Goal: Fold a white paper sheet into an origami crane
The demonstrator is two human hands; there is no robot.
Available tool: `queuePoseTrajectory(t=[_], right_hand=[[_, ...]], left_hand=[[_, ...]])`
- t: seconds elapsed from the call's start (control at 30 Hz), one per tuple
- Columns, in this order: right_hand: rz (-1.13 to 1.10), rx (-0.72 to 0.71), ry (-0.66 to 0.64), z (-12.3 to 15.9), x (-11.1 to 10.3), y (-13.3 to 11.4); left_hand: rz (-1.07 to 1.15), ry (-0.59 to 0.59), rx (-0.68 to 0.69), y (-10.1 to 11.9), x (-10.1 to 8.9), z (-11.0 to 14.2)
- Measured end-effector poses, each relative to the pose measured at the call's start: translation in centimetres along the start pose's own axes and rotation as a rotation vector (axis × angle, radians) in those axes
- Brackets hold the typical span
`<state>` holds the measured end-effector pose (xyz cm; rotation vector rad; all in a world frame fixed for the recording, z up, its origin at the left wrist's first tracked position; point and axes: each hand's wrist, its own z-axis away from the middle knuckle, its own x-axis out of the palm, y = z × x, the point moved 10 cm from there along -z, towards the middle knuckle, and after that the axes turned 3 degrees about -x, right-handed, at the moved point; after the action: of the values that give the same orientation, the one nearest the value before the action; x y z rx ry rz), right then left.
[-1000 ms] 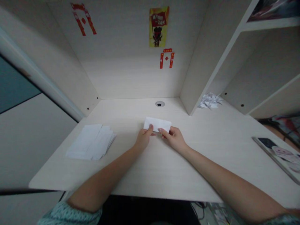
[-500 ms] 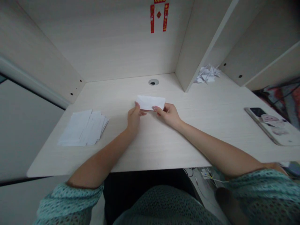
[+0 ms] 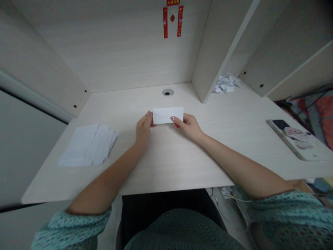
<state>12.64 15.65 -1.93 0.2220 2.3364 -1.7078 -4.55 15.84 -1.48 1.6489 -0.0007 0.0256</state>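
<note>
A small white rectangle of paper, which looks folded, is held just over the desk in front of me. My right hand pinches its right end, thumb lying on the front face and fingers behind. At the left end, my left hand is closed against the edge; its fingertips partly go behind the lower left corner, and the thumb is just beside the paper. A fanned stack of white paper sheets lies on the desk to the left of my left forearm.
The pale wooden desk has a round cable hole near its back panel. A vertical divider stands at right, with a heap of paper scraps behind it. A phone lies on the right; red stickers hang on the back panel.
My left hand has shifted left, its thumb now off the paper's face. The paper has turned a little flatter to my view, while my right hand keeps its pinch.
</note>
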Motion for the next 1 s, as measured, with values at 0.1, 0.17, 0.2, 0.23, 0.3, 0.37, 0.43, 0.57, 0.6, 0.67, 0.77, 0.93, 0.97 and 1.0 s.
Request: queuePoseTrajectory(t=[0.1, 0.17, 0.2, 0.23, 0.3, 0.37, 0.43, 0.57, 0.6, 0.67, 0.77, 0.93, 0.97, 1.0], right_hand=[[0.033, -0.007, -0.017, 0.1, 0.1, 0.0], [0.066, -0.015, -0.023, 0.0, 0.2, 0.0], [0.085, -0.021, -0.032, 0.0, 0.2, 0.1], [0.096, -0.023, -0.037, 0.0, 0.3, 0.2], [0.103, -0.024, -0.043, 0.0, 0.4, 0.3], [0.103, -0.023, -0.043, 0.0, 0.4, 0.4], [0.105, -0.024, -0.043, 0.0, 0.4, 0.4], [0.122, -0.035, -0.031, 0.0, 0.2, 0.4], [0.121, -0.037, -0.030, -0.1, 0.2, 0.4], [0.103, -0.032, -0.028, -0.1, 0.3, 0.7], [0.051, 0.000, -0.014, -0.2, 0.3, 1.2], [-0.126, 0.046, 0.014, -0.3, 0.3, 1.3], [-0.169, 0.050, 0.025, -0.4, 0.3, 1.1], [-0.211, 0.051, 0.039, -0.4, 0.2, 1.0]], left_hand=[[-0.045, -0.003, 0.023, 0.4, -0.2, -0.1], [-0.118, 0.008, 0.033, 0.7, -0.4, -0.1], [-0.155, 0.020, 0.039, 0.8, -0.5, -0.1], [-0.183, 0.030, 0.046, 1.0, -0.6, 0.0], [-0.211, 0.038, 0.057, 1.2, -0.7, 0.1], [-0.219, 0.036, 0.061, 1.4, -0.7, 0.2], [-0.228, 0.035, 0.067, 1.6, -0.7, 0.2], [-0.226, 0.021, 0.057, 1.6, -0.5, 0.3], [-0.227, 0.018, 0.050, 1.5, -0.5, 0.3], [-0.229, 0.020, 0.035, 1.3, -0.5, 0.3], [-0.213, 0.026, 0.018, 1.0, -0.6, 0.2], [-0.112, 0.028, -0.015, 0.6, -0.4, 0.2], [-0.101, 0.025, -0.019, 0.5, -0.3, 0.2], [-0.095, 0.022, -0.023, 0.5, -0.3, 0.2]])
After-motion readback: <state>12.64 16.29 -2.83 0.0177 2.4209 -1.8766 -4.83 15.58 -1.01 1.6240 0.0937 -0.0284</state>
